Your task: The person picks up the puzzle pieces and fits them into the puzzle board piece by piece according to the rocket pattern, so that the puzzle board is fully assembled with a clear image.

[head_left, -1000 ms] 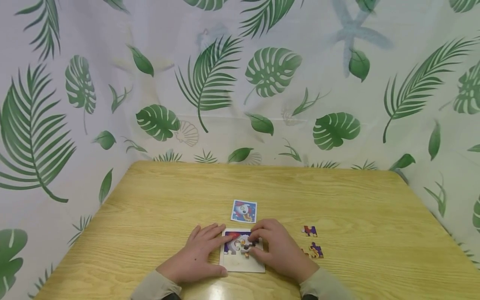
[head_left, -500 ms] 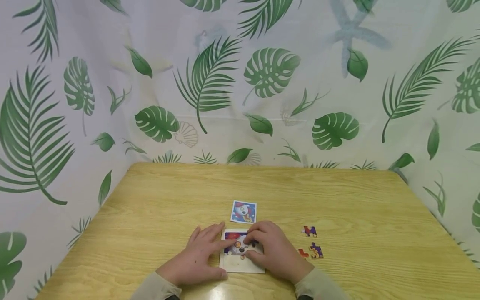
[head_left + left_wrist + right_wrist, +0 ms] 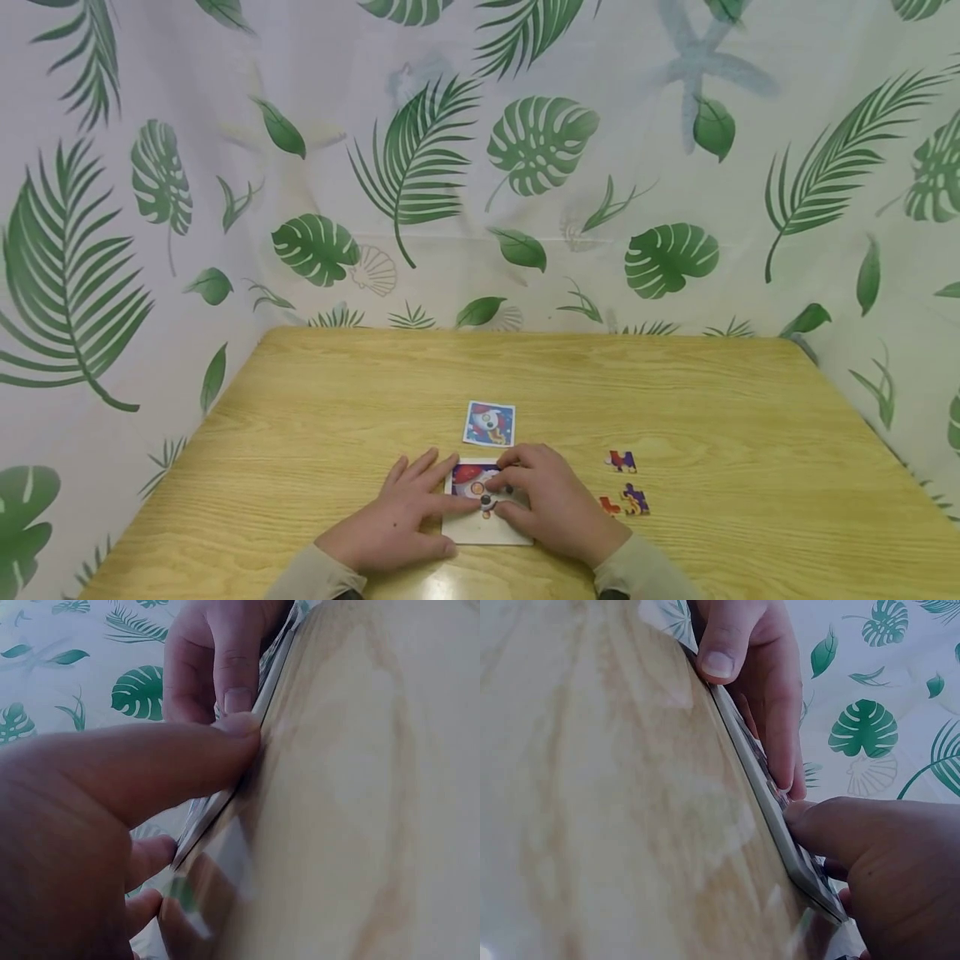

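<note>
A square jigsaw board (image 3: 483,532) lies flat before me, its upper part filled with a picture of a white dog in a red hat. My left hand (image 3: 405,512) spreads over its left side, index finger stretched onto the pieces and thumb by the near left corner. From the right, my right hand (image 3: 551,504) pinches a puzzle piece (image 3: 487,502) with a dark nose on it, down at the picture's lower edge. Its fingers partly cover the picture's right side. In the right wrist view, the thumb and the other hand's index finger meet on the board (image 3: 761,795).
Just beyond the board lies a small picture card (image 3: 489,423) of the same dog. Loose pieces lie to the right: a red and purple piece (image 3: 621,461), an orange and purple piece (image 3: 635,498) and a red piece (image 3: 609,505), partly behind the right hand.
The nose piece, raised and tilted a second ago, now lies lower in the picture. My right hand has shifted slightly left, and my left index finger has reached farther onto the pieces.
</note>
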Available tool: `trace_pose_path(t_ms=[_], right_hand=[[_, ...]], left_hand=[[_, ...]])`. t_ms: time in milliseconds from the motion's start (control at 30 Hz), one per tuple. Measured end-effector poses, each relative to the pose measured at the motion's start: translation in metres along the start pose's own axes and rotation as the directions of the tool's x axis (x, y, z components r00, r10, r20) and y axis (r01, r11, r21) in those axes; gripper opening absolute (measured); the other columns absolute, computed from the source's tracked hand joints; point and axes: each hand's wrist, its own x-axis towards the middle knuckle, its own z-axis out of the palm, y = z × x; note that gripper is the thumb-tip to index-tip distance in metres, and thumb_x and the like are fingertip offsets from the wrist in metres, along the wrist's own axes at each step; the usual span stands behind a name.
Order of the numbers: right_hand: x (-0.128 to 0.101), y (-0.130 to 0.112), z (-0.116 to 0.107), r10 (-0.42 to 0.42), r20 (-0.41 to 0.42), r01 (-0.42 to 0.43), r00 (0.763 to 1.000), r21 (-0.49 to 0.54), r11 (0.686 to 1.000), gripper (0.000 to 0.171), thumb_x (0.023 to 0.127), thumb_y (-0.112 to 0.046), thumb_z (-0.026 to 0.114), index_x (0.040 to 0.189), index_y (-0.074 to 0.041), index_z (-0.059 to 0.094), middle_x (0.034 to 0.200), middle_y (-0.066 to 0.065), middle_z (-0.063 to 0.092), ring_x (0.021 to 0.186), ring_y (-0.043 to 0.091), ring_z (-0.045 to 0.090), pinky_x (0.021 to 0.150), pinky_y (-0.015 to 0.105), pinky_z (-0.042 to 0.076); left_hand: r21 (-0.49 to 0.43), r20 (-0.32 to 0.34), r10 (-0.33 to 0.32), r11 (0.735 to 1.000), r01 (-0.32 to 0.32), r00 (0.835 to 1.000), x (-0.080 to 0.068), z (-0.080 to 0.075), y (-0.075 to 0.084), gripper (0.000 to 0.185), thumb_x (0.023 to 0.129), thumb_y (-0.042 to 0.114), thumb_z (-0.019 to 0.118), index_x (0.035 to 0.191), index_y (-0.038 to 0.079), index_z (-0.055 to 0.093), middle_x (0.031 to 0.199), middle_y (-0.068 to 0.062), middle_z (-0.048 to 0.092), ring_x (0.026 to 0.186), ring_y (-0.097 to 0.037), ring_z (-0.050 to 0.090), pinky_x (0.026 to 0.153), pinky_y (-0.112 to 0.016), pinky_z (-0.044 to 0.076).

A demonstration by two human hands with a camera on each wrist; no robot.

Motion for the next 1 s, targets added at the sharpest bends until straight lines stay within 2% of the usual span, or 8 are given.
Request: trace_pose_path(t_ms=[167,300,433,600,767,1000], right_hand=[[0.000,0.002,0.000,0.007,-0.003,-0.007,1.000,0.014,1.000,0.020,0.090,-0.030,0.077,0.110,-0.027,0.076,0.125,-0.005,0.060,0.120,0.019,0.052,0.105,0.050,0.043],[-0.001,0.006,-0.002,0.056,0.014,-0.056,0.998,0.027,0.998,0.029,0.090,-0.034,0.076,0.118,-0.027,0.073,0.130,-0.006,0.057,0.125,0.019,0.050,0.108,0.049,0.041],[0.000,0.013,-0.012,0.108,0.013,-0.108,0.994,0.021,0.994,0.035,0.089,-0.036,0.078,0.123,-0.029,0.071,0.133,-0.006,0.056,0.128,0.020,0.048,0.109,0.049,0.040],[-0.004,0.030,-0.031,0.129,-0.008,-0.128,0.992,0.015,0.992,0.042,0.089,-0.032,0.079,0.129,-0.025,0.069,0.137,0.000,0.055,0.130,0.026,0.048,0.107,0.053,0.041],[-0.018,0.055,-0.049,0.170,-0.021,-0.170,0.985,0.037,0.985,0.046,0.090,-0.033,0.078,0.133,-0.021,0.067,0.140,0.003,0.053,0.132,0.032,0.045,0.106,0.058,0.041],[-0.052,0.092,-0.070,0.282,-0.034,-0.279,0.959,0.082,0.957,0.046,0.091,-0.037,0.076,0.133,-0.019,0.066,0.140,0.008,0.053,0.131,0.039,0.044,0.102,0.064,0.040]], left_hand=[[0.001,0.001,-0.008,1.000,0.008,1.000,0.002,-0.001,-0.002,0.062,0.093,0.056,0.064,0.151,0.041,0.048,0.168,-0.004,0.019,0.154,-0.036,0.006,0.116,-0.069,0.002],[0.001,-0.009,-0.014,1.000,0.014,1.000,0.004,0.001,-0.004,0.069,0.091,0.055,0.068,0.154,0.040,0.043,0.168,-0.002,0.019,0.154,-0.034,0.007,0.116,-0.068,0.002],[0.005,-0.021,-0.019,1.000,0.019,1.000,0.007,0.003,-0.003,0.071,0.090,0.055,0.068,0.154,0.041,0.042,0.168,-0.002,0.019,0.154,-0.034,0.008,0.116,-0.067,0.003],[-0.009,-0.022,-0.034,0.999,0.034,0.999,0.008,0.003,0.000,0.072,0.090,0.054,0.068,0.155,0.042,0.039,0.168,-0.003,0.016,0.154,-0.033,0.006,0.117,-0.065,0.001],[0.011,-0.032,-0.044,0.999,0.044,0.999,0.009,0.003,0.002,0.073,0.089,0.052,0.069,0.155,0.039,0.040,0.168,-0.005,0.016,0.154,-0.031,0.008,0.118,-0.064,0.002],[0.035,-0.035,-0.071,0.997,0.072,0.997,0.004,0.005,-0.001,0.075,0.086,0.049,0.073,0.154,0.038,0.043,0.168,-0.003,0.019,0.154,-0.029,0.010,0.119,-0.063,0.003]])
